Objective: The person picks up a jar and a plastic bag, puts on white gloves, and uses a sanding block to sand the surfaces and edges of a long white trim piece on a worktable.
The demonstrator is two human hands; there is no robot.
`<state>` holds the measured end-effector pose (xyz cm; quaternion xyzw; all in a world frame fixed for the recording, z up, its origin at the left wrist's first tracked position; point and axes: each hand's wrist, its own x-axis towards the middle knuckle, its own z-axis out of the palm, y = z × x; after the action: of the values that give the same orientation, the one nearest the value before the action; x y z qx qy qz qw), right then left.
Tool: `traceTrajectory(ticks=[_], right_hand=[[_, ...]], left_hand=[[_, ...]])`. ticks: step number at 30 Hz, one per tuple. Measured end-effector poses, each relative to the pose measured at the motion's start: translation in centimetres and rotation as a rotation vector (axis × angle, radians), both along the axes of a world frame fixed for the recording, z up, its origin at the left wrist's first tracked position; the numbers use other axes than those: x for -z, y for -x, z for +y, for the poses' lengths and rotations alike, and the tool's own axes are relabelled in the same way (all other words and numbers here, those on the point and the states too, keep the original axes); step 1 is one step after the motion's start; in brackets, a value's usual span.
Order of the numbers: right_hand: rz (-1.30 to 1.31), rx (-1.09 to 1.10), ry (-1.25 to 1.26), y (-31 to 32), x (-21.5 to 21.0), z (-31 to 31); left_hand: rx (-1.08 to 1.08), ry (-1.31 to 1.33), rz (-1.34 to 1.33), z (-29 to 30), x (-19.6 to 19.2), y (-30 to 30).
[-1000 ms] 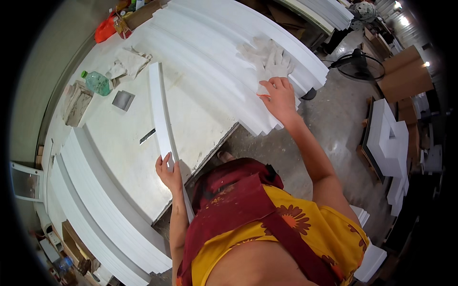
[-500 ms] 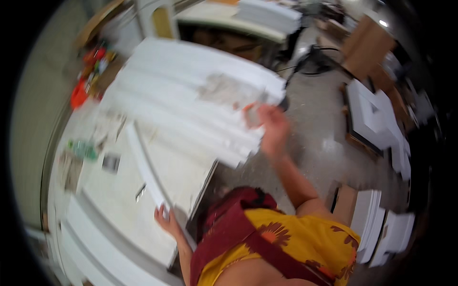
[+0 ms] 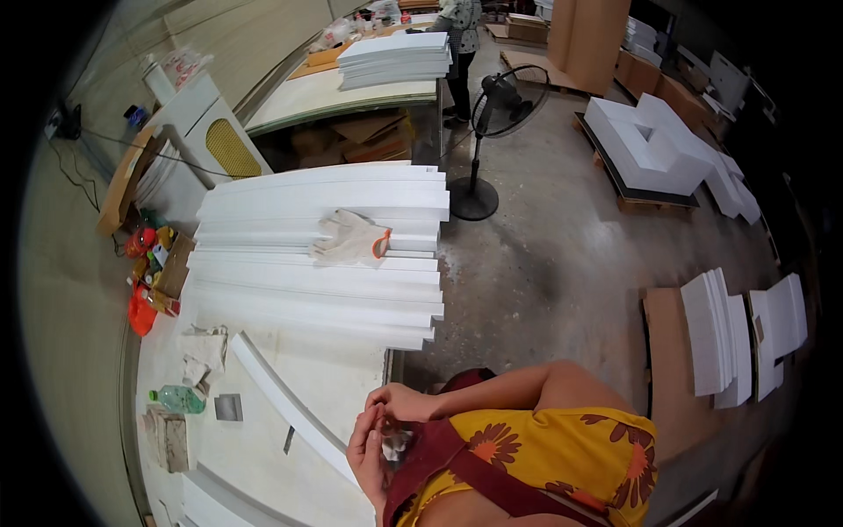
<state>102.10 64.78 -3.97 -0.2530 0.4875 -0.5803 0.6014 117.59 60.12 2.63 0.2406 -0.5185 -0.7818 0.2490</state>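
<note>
Far left, a brown cardboard box (image 3: 181,266) holds colourful items (image 3: 161,255). The left hand (image 3: 365,452) and right hand (image 3: 404,402), earlier apart, now meet; I cannot tell the fingers' grip.

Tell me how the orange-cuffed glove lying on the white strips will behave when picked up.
The glove will probably be floppy, since its fabric lies creased and slumped over the strips. It looks thin, so likely light for its size. Being soft cloth, it probably isn't fragile.

There are two bare hands (image 3: 367,448), one fan (image 3: 500,95), one co-worker (image 3: 460,42).
</note>
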Motion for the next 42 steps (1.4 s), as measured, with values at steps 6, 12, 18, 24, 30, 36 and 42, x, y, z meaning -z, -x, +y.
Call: traceTrajectory(ticks=[6, 12, 18, 24, 30, 36, 42], right_hand=[[0.222, 0.280, 0.123, 0.8, -2.1, 0.9], [0.767, 0.248, 0.260, 0.4, -1.3, 1.4], [0.773, 0.247, 0.332, -0.1, -0.7, 1.6], [0.550, 0.341, 0.264, 0.0, -0.4, -0.2], [0.915, 0.055, 0.321, -0.2, 0.7, 1.0], [0.944, 0.082, 0.469, 0.2, 0.3, 0.3], [0.594, 0.187, 0.332, -0.1, -1.1, -0.9]], left_hand=[[-0.053, -0.093, -0.006, 0.4, 0.8, -0.6], [-0.083, -0.223, 0.040, 0.5, 1.3, 0.5], [-0.086, -0.349, 0.097, -1.3, 2.8, 0.4], [0.032, 0.063, -0.200, -0.1, 5.9, 1.3], [0.008, 0.049, -0.331, -3.3, 9.2, 0.7], [-0.194, 0.038, 0.065, -1.9, 2.8, 3.1], [-0.164, -0.192, -0.024, -4.0, 8.1, 3.1]])
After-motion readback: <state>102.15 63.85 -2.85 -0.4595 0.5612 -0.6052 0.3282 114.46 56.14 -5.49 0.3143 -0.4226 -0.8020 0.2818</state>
